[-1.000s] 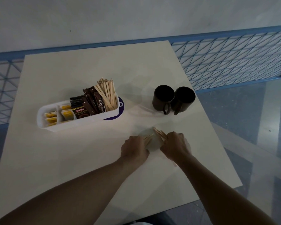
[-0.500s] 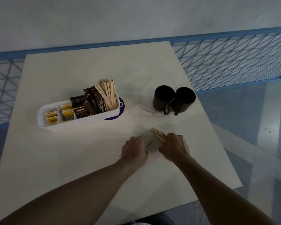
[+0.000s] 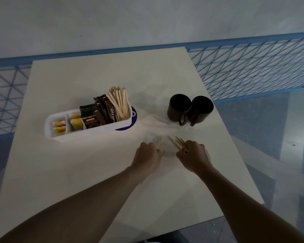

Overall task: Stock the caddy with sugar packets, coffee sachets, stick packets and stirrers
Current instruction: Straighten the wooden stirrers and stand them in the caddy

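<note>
Evidently stirrers [image 3: 177,142] are being gathered — a bundle is pinched by the right hand [image 3: 194,157]; a few seem gripped in the left hand [image 3: 146,156]; next, a lift toward the caddy [image 3: 81,135] at ten o'clock is called for.

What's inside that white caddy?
Yellow packets at its left end, dark coffee sachets and stick packets midway, wooden stirrers standing at right. Anything beneath them is hidden.

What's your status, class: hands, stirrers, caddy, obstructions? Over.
Left hand and right hand each grip thin wooden stirrers. White plastic caddy already holds stirrers, sachets, packets. Two dark mugs stand aside, path clear.
</note>
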A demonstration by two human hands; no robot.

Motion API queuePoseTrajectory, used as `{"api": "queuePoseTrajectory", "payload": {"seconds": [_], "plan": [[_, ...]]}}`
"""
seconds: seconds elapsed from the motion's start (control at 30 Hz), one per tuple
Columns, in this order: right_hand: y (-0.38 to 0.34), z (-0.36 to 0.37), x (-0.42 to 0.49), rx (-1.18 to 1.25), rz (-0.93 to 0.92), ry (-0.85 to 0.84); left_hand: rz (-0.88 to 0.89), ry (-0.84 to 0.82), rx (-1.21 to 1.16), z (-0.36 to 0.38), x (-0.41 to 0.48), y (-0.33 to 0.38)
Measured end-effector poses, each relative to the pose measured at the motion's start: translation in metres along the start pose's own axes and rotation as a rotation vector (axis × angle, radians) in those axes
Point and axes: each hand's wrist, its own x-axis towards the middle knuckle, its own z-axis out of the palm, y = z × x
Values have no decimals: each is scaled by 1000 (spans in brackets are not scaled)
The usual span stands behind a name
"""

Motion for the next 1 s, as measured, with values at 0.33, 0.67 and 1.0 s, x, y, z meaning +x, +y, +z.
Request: {"api": "queuePoseTrajectory", "payload": {"seconds": [0.33,0.67,1.0], "plan": [[-7,-5,0,92,-41,-208,-17,-113,-50,8,0,-11],[-10,2,-2,-21,-21,-218,-30,25,180,14,-11,-14],[-13,2,-8,72,15,-220,12,-27,175,12,-8,-14]]}}
